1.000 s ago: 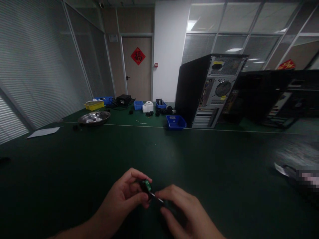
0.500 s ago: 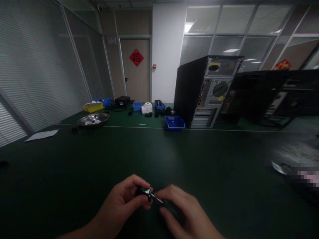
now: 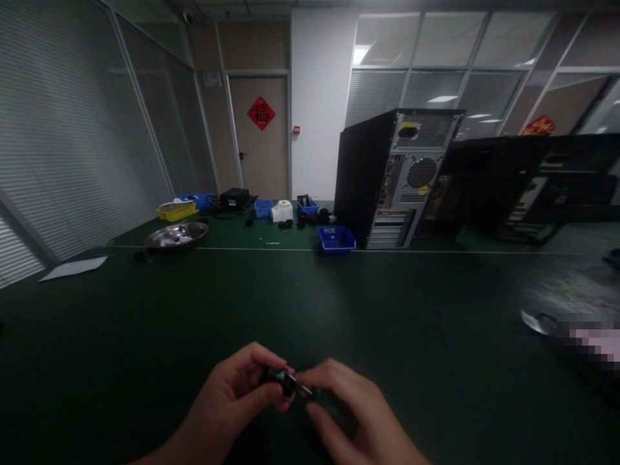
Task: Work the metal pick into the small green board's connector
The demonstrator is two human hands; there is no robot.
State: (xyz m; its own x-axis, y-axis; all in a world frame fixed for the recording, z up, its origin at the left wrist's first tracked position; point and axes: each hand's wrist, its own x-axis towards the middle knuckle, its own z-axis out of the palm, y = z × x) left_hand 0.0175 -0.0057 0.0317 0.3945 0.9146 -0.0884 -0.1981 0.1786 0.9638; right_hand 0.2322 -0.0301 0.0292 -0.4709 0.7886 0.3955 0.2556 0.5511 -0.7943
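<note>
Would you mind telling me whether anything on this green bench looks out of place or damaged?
Nothing looks spilled or broken. The left hand and right hand pinch a small dark part over the table. The computer tower stands upright; a loose white sheet lies askew near the left edge.

A long dark green table point(image 3: 310, 290) fills a dim office bounded by blind-covered glass partitions point(image 3: 72, 142), a white pillar point(image 3: 317, 103), a wooden door point(image 3: 259, 139) bearing a red diamond sign point(image 3: 261, 113), and lit ceiling panels point(image 3: 443, 99).
</note>
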